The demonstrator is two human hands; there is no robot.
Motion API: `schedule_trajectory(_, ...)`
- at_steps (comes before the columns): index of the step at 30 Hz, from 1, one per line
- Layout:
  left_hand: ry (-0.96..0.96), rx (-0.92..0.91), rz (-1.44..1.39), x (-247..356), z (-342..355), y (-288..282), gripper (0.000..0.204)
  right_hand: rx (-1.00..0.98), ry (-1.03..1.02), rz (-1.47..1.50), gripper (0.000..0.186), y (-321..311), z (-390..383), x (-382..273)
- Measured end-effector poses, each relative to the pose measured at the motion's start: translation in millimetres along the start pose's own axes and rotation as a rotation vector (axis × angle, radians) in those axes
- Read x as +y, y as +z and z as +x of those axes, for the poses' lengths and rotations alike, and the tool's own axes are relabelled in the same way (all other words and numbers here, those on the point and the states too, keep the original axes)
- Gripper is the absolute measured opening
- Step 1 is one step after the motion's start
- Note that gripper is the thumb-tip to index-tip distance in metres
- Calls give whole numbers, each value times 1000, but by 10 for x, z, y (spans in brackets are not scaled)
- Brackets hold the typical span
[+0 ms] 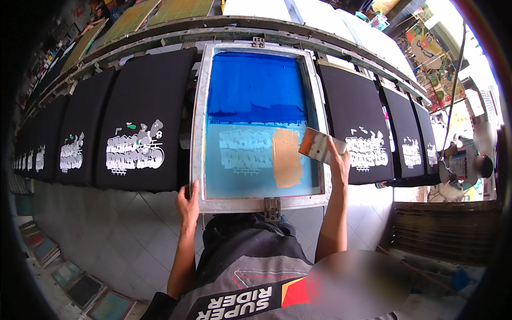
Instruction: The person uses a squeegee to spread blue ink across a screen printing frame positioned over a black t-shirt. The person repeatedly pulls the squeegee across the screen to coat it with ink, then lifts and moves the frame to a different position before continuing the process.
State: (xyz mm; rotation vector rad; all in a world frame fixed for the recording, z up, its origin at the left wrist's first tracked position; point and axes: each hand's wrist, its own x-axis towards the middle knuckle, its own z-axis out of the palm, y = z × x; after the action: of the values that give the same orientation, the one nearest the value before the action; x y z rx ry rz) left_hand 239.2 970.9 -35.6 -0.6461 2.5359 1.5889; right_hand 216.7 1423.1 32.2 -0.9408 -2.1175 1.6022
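A screen-printing frame (199, 133) with pale metal sides lies in front of me. Its mesh is deep blue (256, 85) over the far half and light blue over the near half, where a lettered stencil design (242, 154) shows. A tan patch (286, 158) covers the mesh to the right of the design. At the frame's near left corner, my left hand (188, 202) is closed on the side, thumb on top. My right hand (340, 159) grips a squeegee (314, 145) with a brownish, ink-stained edge, tilted over the frame's right side.
Black shirts (144, 106) with white and grey prints lie on boards in a row to the left; more black shirts (354, 101) continue rightward. Metal clamps (272, 209) sit at the frame's near and far edges. A rail (176, 33) runs behind. Another person (464, 160) is at right.
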Motion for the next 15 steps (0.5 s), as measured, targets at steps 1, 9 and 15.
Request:
schedule_trajectory(1, 7, 9, -17, -10, -3, 22, 49, 20, 28, 90, 49, -90, 72, 200)
schedule_trajectory(9, -11, -52, -106, 267, -16, -127, 44, -21, 231, 336, 46, -245, 462, 286)
schedule_trajectory(15, 19, -85, 16, 689, 169, -92, 42, -78, 163, 481, 45, -217, 855, 501)
